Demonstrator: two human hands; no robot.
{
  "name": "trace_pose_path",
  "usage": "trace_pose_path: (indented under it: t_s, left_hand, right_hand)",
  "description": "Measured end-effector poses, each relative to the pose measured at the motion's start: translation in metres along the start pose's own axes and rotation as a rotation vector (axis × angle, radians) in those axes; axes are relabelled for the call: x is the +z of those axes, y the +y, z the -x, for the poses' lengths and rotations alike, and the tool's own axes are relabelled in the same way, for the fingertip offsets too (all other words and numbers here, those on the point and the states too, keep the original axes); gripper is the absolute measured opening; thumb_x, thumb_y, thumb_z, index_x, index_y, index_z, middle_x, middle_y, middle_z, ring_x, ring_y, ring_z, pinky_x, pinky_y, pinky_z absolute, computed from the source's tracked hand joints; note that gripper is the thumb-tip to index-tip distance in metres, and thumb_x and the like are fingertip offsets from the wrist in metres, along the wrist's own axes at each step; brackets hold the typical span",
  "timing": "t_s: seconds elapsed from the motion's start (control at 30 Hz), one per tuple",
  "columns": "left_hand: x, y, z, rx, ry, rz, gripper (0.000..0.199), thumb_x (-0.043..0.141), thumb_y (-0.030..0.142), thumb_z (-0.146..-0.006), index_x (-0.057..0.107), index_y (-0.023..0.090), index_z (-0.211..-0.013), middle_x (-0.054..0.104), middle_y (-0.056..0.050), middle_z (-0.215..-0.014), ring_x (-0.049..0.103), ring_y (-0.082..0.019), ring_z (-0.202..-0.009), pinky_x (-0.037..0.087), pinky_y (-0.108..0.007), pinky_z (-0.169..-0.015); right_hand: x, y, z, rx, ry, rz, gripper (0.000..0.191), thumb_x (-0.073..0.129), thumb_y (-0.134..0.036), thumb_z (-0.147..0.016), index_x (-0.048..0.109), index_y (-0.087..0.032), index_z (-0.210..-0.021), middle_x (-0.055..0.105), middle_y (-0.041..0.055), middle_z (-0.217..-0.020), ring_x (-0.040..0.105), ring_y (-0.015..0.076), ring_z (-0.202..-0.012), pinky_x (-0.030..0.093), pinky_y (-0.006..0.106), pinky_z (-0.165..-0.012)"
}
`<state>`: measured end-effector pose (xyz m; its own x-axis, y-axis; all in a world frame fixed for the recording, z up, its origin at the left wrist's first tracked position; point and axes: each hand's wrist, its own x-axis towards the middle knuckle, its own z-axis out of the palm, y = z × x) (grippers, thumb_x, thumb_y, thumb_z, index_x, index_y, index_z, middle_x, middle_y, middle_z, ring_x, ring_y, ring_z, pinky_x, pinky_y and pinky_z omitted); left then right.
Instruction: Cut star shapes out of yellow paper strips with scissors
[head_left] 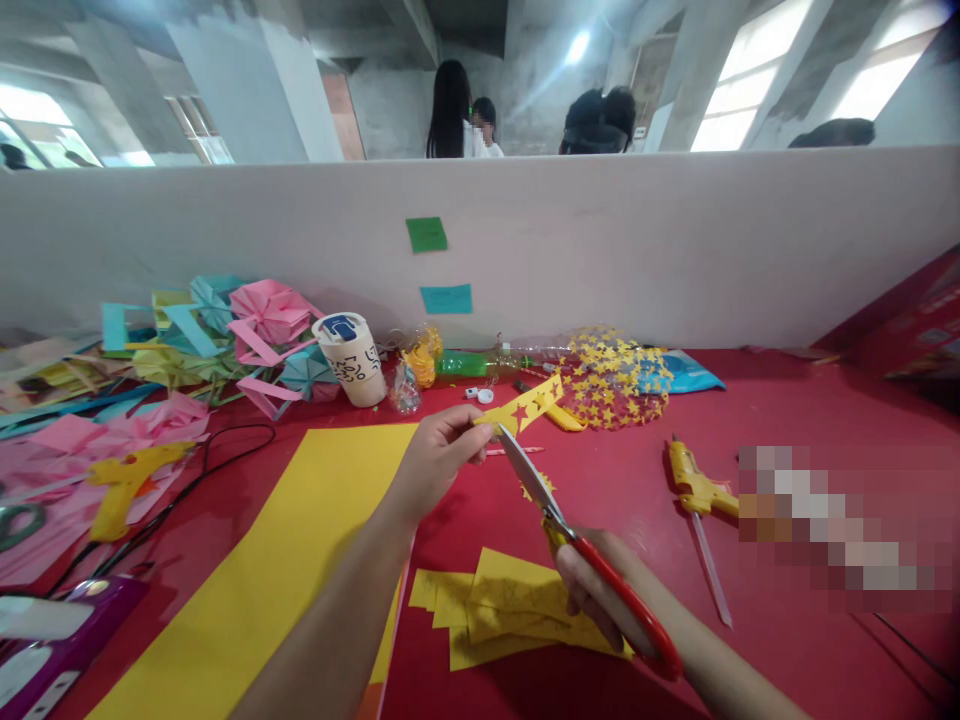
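Note:
Near the middle, my left hand [442,455] is closed on one end of a yellow paper strip [540,402] with star-shaped holes cut through it. My right hand [600,580] is wrapped round a pair of scissors with red handles [619,595]. The scissors' blades point up and left, and their tips meet the strip's lower edge beside my left fingertips. Below the blades a few small yellow stars [538,488] lie on the red table. Yellow paper pieces [502,610] are stacked partly under my right hand.
A large yellow sheet [300,540] lies at left, near a yellow glue gun [124,490] and folded pink paper [266,310]. A paper cup [352,365], green bottle [465,363] and star-filled clear bag [611,385] stand or lie along the white partition [600,250]. Another glue gun [694,480] is right.

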<state>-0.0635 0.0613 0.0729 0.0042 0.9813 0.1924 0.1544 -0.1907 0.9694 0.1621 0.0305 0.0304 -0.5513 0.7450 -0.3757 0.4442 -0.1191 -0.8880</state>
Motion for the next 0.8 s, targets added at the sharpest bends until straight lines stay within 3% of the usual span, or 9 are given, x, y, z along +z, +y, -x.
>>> trace_pose_path:
  t_s: [0.23,0.8]
  left_hand:
    - [0.000,-0.002,0.000,0.003,-0.005,0.001,0.024,0.055,0.027,-0.084,0.054,0.018,-0.062,0.050,0.004,-0.058,0.046,-0.011,-0.060,0.037,-0.023,-0.062]
    - [-0.003,0.001,0.000,-0.007,-0.025,-0.024,0.025,0.054,0.026,-0.085,0.053,0.017,-0.062,0.050,0.004,-0.057,0.045,-0.010,-0.060,0.036,-0.022,-0.062]
  right_hand:
    - [-0.003,-0.001,0.000,0.015,-0.038,0.003,0.053,0.047,-0.071,-0.079,0.054,-0.018,-0.079,0.060,0.0029,-0.064,0.045,0.0093,-0.037,0.034,0.021,-0.036]
    - [-0.003,0.008,-0.006,0.003,-0.050,-0.011,0.050,0.050,-0.070,-0.077,0.049,-0.019,-0.078,0.058,0.0006,-0.059,0.041,0.0070,-0.032,0.027,0.018,-0.030]
